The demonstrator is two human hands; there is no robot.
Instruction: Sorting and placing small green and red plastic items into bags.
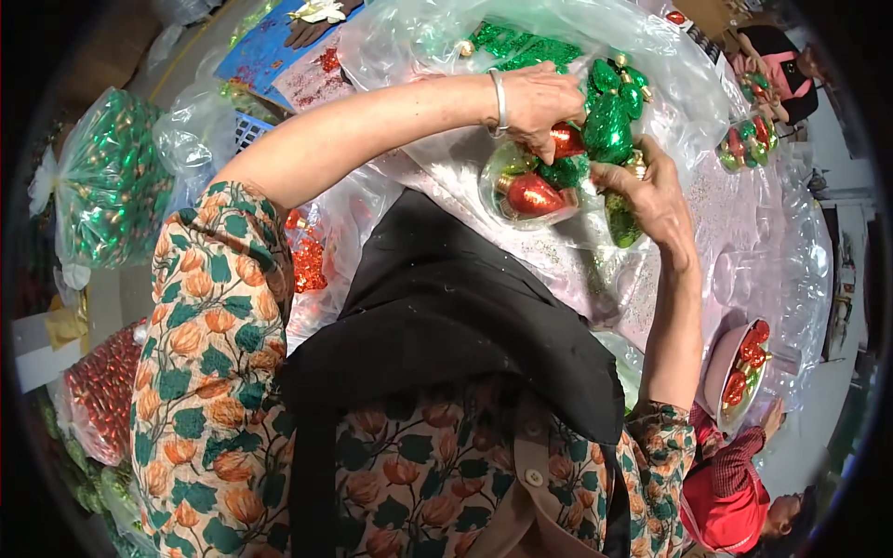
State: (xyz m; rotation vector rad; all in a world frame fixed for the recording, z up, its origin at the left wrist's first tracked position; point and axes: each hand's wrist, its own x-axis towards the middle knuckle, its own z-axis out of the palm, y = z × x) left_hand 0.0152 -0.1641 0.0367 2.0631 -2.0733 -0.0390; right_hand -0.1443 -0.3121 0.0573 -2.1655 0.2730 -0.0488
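Note:
My left hand (544, 104), with a pale bangle at its wrist, reaches in from the left. Its fingers curl down onto a shiny red bulb-shaped ornament (567, 141). Opposite it, my right hand (656, 200) curves its thumb and fingers around a green ornament (621, 221) with a gold cap. Between the hands, a larger red bulb ornament (535, 195) lies in clear plastic packaging (510, 216) beside dark green ones. Just beyond my right hand sits a textured green bulb ornament (609, 130), with several smaller green ones behind. Some fingertips are hidden among the ornaments.
Clear plastic sheeting (693, 93) covers the glitter-strewn table. Green ornaments fill a bag (113, 181) at left; red ones fill another bag (104, 395). A pink bowl (714, 377) holds red ornaments at right. Two other people work along the right side, one in a red top (730, 498).

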